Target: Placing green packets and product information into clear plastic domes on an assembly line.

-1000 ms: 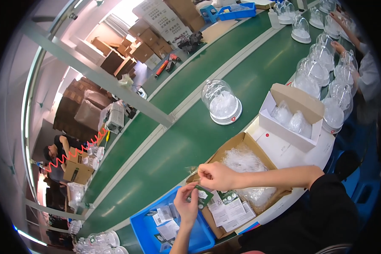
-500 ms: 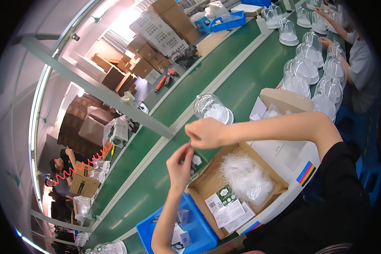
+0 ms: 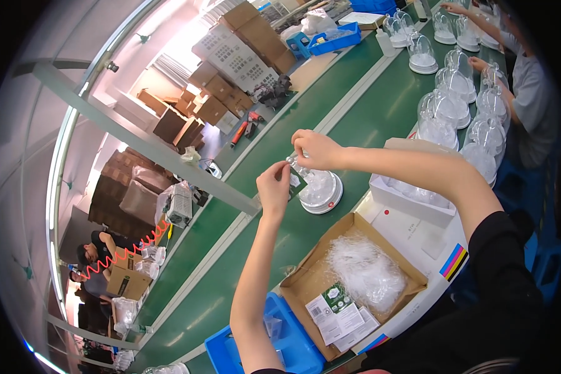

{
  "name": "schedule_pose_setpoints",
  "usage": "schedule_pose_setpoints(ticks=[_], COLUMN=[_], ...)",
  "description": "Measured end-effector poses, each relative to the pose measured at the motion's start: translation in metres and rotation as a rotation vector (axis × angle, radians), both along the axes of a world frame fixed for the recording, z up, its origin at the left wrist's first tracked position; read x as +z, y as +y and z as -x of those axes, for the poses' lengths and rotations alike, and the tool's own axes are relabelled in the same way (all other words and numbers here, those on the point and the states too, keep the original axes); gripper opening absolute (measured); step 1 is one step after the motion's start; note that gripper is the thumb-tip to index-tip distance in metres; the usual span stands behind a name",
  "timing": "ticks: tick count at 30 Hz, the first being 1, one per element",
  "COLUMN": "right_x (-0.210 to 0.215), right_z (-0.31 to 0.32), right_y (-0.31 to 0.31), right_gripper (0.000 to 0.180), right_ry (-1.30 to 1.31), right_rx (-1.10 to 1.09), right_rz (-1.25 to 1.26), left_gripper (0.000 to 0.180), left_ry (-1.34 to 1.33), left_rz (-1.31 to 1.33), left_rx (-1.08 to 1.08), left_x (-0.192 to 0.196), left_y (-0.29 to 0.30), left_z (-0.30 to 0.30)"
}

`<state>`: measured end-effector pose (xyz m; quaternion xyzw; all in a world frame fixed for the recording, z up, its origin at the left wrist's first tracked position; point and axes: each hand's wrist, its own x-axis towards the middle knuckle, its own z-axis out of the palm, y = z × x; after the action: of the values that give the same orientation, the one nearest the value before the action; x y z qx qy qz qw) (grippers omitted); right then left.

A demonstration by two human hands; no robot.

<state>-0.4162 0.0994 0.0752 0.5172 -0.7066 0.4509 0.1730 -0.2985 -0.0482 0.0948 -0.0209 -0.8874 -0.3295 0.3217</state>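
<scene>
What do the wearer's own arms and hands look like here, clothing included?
The left hand and right hand are bare, with no glove, watch or bracelet visible. Both forearms are uncovered. A plain black sleeve covers the right upper arm, ending near the elbow; on the left, only a dark sliver shows at the lower edge.

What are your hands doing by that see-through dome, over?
Left hand and right hand close together at top of clear dome; contact unclear. Green tag beside left hand. Dome upright on white base; hands partly covering its top.
</scene>
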Motion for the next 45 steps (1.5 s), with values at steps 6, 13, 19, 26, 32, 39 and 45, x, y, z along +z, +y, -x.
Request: schedule_pose_setpoints(ticks=[6,13,19,26,32,39,45], right_x=[-0.013,-0.016,-0.01,-0.013,-0.018,-0.02,-0.02], right_z=[0.013,0.033,0.027,0.023,0.02,0.013,0.011], right_y=[-0.02,-0.037,-0.05,-0.052,-0.056,-0.063,-0.063], right_gripper=[0.021,0.021,0.031,0.032,0.031,0.026,0.029], right_ry=[-0.165,-0.49,-0.509,-0.487,-0.36,-0.421,-0.516], right_rx=[-0.021,0.039,0.098,0.11,0.132,0.144,0.189], right_rz=[-0.015,-0.151,-0.223,-0.26,-0.294,-0.189,-0.256], left_gripper=[0.016,0.015,0.017,0.018,0.022,0.035,0.02], left_ry=[-0.024,-0.038,-0.065,-0.113,-0.229,-0.043,-0.12], left_rz=[0.143,0.163,0.107,0.024,-0.21,0.225,0.384], left_rx=[0.123,0.141,0.07,0.013,-0.023,-0.024,0.058], left_x=[-0.005,-0.004,-0.017,-0.024,-0.024,-0.01,-0.004], left_y=[-0.007,-0.016,-0.041,-0.047,-0.053,-0.034,-0.02], left_z=[0.008,0.014,0.012,0.006,0.003,0.0,0.001])
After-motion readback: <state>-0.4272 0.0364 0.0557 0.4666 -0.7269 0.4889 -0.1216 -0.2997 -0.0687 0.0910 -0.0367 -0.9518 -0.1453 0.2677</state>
